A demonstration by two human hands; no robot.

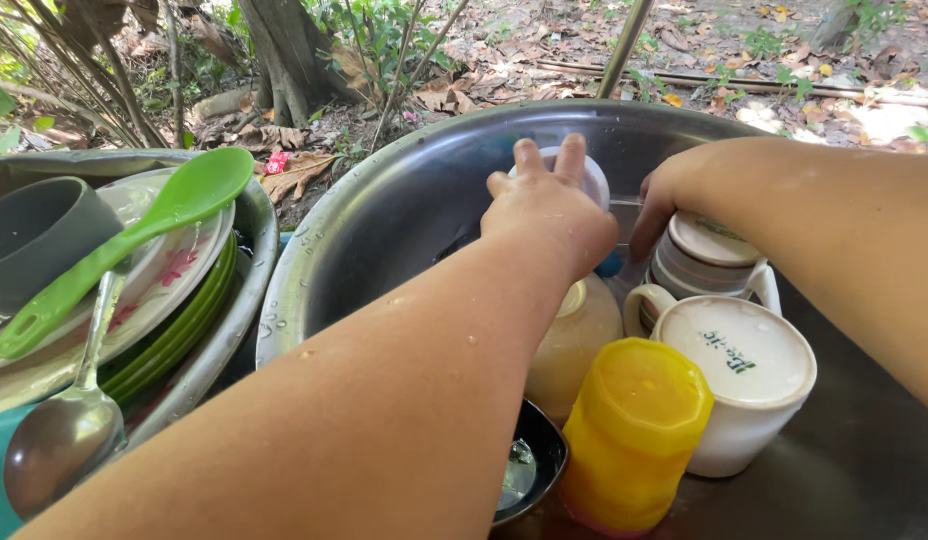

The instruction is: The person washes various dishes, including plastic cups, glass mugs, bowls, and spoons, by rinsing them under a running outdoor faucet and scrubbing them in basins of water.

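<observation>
Obs, head view, outdoors. Big steel basin [384, 215] fills centre frame, wet w/ droplets on rim.

L hand [549, 215]: reached across into basin, back of hand up, fingers curled over top of a pale translucent cup [594, 178] near far wall. Grip closed on cup, fingertips over its rim; palm side hidden.

R hand [664, 195]: comes in from right, fingers bent down just beside same cup, above a stack of upturned striped cups [704, 255]. Fingertips hidden behind L hand and the cup, so cannot tell if R grip is together or apart, nor whether it touches anything.

Inside basin, near side:
- white mug [744, 380], upside down, handle to left, green mark on base. Touching stack behind it.
- yellow plastic tumbler [634, 435], inverted, just beside mug, nearest camera.
- pale amber tumbler [574, 350], behind yellow one, partly under L forearm.
- dark bowl [529, 470], low edge of frame, mostly covered by forearm.

Left of basin, 2nd steel basin [249, 260], rims nearly touching. Holds stacked plates [174, 275] (floral white over green), grey bowl [34, 235], green plastic spoon [114, 245] laid diag. across plates, metal spoon [69, 425] w/ bowl toward camera.

Bkgd: bare ground w/ dry leaves [454, 95], tree trunk [284, 55] upper left.
</observation>
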